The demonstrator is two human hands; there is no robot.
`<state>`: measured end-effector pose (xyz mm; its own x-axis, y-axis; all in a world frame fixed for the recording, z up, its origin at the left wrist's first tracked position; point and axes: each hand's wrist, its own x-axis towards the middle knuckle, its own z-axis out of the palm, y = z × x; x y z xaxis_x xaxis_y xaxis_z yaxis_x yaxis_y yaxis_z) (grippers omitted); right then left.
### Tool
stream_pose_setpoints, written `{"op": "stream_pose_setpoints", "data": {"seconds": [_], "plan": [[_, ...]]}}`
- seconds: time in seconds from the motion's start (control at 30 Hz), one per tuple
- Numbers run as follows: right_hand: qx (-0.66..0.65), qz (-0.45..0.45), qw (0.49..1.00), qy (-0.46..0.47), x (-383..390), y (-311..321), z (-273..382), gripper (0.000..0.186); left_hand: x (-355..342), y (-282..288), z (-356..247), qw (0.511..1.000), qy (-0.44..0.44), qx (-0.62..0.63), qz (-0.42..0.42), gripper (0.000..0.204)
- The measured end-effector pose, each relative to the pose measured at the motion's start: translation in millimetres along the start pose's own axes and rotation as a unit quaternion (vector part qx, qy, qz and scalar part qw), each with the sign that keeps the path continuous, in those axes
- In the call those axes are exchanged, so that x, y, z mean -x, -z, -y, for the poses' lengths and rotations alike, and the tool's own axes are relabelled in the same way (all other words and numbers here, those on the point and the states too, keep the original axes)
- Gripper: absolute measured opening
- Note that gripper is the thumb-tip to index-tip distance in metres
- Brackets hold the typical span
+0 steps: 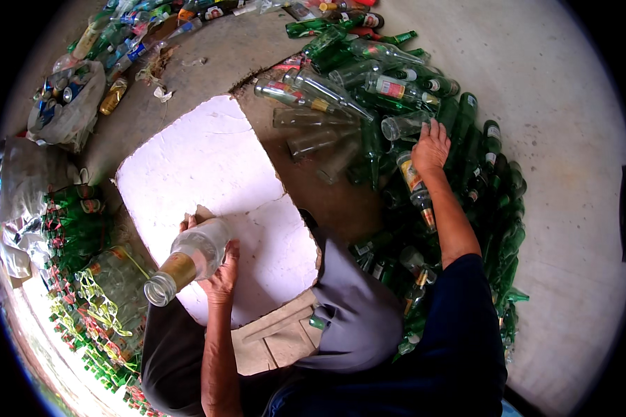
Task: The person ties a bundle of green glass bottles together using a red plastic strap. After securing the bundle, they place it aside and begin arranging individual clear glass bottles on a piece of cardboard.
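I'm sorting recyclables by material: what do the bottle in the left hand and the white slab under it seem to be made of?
The clear bottle in the left hand looks like glossy glass: see-through, with bright highlights and a thick rim. Its gold neck band seems foil or paper. The white slab looks like matte foam board, probably polystyrene, judging by its chalky, pitted face and cracked, broken edges.

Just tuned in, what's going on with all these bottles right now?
A person sits on the concrete floor beside a white foam sheet. Their left hand holds a clear glass bottle on its side over the sheet. Their right hand reaches into a pile of green and clear bottles. More green bottles are stacked at left.
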<state>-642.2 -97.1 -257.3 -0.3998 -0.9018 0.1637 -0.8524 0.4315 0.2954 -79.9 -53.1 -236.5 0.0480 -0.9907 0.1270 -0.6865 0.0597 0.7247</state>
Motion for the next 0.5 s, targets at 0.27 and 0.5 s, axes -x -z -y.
{"op": "stream_pose_setpoints", "data": {"seconds": [0.27, 0.5], "plan": [[-0.119, 0.024, 0.98, -0.16, 7, 2, -17, 0.091, 2, -4, -2, 0.997, 0.034, 0.075, -0.007, 0.105], [-0.23, -0.033, 0.952, -0.198, -5, -10, -38, 0.092, 1, -3, 4, 1.0, 0.018, 0.013, 0.006, 0.108]]}}
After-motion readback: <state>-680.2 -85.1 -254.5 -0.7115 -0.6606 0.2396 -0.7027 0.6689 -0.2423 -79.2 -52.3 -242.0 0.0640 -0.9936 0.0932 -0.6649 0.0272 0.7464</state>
